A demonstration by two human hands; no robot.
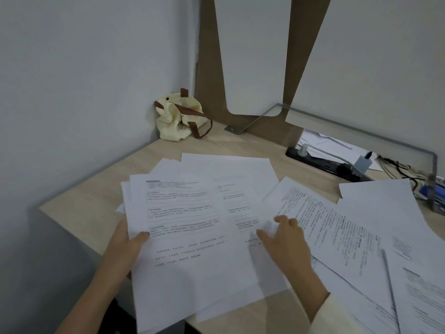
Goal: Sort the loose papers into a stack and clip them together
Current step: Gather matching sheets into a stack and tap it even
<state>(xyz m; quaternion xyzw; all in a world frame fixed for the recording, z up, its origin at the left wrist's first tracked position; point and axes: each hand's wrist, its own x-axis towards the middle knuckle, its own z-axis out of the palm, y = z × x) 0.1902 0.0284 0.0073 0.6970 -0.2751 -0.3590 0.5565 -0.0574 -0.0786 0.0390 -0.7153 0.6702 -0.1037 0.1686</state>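
While your left hand (127, 244) pinches the top sheet (190, 259) of papers (228, 169) strewn over the desk (79, 213), right hand (286, 239) rests slack on them; pen (389, 278) lies right; cloth bag (178, 116) in corner, contents hidden.

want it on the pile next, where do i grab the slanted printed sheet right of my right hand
Pinch the slanted printed sheet at its top-left corner, right hand coming from the left. That corner lies uncovered nearest the pile the left hand grips; another sheet overlaps its right side.
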